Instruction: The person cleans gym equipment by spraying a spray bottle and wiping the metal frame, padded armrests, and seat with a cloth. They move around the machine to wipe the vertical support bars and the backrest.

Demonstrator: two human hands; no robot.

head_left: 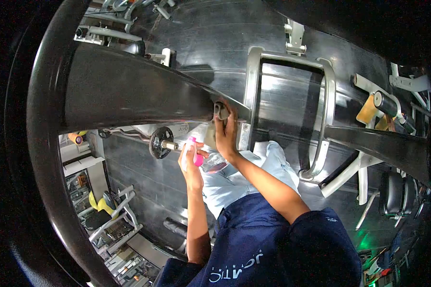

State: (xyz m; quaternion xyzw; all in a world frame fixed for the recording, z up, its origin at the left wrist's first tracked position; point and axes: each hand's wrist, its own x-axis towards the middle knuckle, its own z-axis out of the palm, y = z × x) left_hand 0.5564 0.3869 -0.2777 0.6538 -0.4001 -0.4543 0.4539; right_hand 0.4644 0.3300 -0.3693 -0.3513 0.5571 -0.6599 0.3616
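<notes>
My left hand [192, 162] is wrapped round the pink and white head of a spray bottle [198, 160]. The clear body of the bottle appears to extend to the right, above my lap. On the right, my right hand [227, 134] reaches up to a thick black machine beam [143, 91]. Its fingers are closed on a bunched grey cloth [221, 111], pressed against the beam's side near its narrow end. My fingers hide part of the cloth.
A curved black frame tube [45, 110] rises close on the left. Beyond the beam stands a silver metal frame [330, 95]. A barbell with a black weight plate [161, 142] lies to the left of my hands. Other gym machines [397, 196] stand around on the dark floor.
</notes>
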